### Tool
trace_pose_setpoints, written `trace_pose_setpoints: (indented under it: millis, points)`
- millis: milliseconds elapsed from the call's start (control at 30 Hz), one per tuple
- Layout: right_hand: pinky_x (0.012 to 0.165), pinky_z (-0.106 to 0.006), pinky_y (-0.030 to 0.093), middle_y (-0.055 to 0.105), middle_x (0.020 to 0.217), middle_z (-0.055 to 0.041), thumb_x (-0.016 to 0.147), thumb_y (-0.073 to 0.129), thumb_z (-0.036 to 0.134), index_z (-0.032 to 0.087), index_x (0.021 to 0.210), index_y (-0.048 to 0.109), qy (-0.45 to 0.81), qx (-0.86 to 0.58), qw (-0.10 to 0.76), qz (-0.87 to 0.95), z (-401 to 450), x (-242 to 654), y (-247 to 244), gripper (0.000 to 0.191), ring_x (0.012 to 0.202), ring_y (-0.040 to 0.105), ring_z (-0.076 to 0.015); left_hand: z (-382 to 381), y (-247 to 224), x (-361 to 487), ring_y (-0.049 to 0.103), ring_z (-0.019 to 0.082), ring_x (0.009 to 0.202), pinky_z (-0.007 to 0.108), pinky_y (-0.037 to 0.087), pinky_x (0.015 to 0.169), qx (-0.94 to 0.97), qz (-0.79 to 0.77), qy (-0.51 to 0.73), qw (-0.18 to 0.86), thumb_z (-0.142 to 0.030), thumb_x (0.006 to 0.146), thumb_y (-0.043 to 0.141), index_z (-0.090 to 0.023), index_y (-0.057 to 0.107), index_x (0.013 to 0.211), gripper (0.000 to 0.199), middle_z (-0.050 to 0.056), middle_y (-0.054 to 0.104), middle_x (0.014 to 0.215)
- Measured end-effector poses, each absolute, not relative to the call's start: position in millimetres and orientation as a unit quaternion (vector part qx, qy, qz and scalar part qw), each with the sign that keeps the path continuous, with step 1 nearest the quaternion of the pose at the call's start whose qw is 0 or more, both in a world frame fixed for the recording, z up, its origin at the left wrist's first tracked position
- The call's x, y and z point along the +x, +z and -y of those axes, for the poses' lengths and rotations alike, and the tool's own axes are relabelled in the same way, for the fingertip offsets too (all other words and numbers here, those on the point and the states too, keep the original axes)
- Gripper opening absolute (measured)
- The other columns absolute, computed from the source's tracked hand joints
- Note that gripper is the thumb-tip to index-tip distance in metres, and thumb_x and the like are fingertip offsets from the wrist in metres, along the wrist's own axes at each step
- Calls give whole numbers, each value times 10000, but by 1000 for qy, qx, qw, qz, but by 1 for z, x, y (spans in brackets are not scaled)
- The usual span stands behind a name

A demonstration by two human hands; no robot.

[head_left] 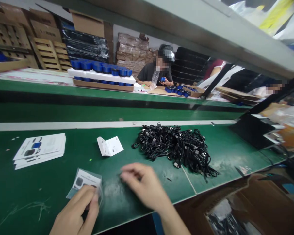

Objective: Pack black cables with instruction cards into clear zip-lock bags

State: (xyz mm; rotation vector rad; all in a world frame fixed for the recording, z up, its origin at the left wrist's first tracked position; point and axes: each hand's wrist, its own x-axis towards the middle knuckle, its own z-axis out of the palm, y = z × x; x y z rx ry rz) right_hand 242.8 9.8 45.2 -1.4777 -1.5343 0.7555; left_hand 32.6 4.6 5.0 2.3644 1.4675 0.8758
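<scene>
My left hand (79, 210) is closed on a clear plastic bag (100, 191) with a printed leaflet (87, 178) inside, low over the green bench. Part of the bag is hidden under my fingers. Right of it, my right hand (143, 184) is held loosely curled above the bench, thumb and forefinger slightly apart, with nothing visible between them. A folded white leaflet (112, 146) stands partly open beyond my hands. To the left lies a stack of printed leaflets (42, 148). A heap of black cables (173, 143) lies beyond and right of my right hand.
A white ledge strip (63, 125) runs along the back of the green bench (22, 195). Behind it are trays of blue round parts (103, 68) and a seated person (156, 71) holding a blue part. An open carton (254, 202) with bagged items stands at lower right. A beam (186, 19) crosses overhead.
</scene>
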Motion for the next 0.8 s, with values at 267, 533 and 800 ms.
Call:
trace_pose_setpoints:
  millis: [267, 533, 800]
  points:
    - [754, -415, 459, 543, 794, -45, 699, 674, 246, 203, 809, 728, 68, -696, 499, 511, -51, 350, 42, 130, 735, 547, -228, -17, 8, 35, 513, 76, 395, 140, 399, 403, 802, -530, 219, 169, -374, 898, 412, -233, 441, 589, 341, -72, 495, 489]
    - [823, -339, 457, 616, 869, -46, 899, 491, 372, 203, 846, 534, 123, -618, 633, 449, -51, 333, 52, 182, 857, 588, -180, -15, 24, 46, 504, 82, 401, 173, 383, 426, 785, -554, 227, 159, -327, 875, 385, -224, 400, 557, 335, -66, 489, 505]
    - [524, -194, 408, 429, 549, 67, 901, 528, 346, 178, 886, 671, 591, -442, 380, 558, 6, 217, 43, 221, 479, 402, -80, -17, 26, 44, 536, 105, 484, 207, 407, 479, 789, -542, 229, 175, -281, 900, 351, -219, 434, 599, 319, -43, 502, 570]
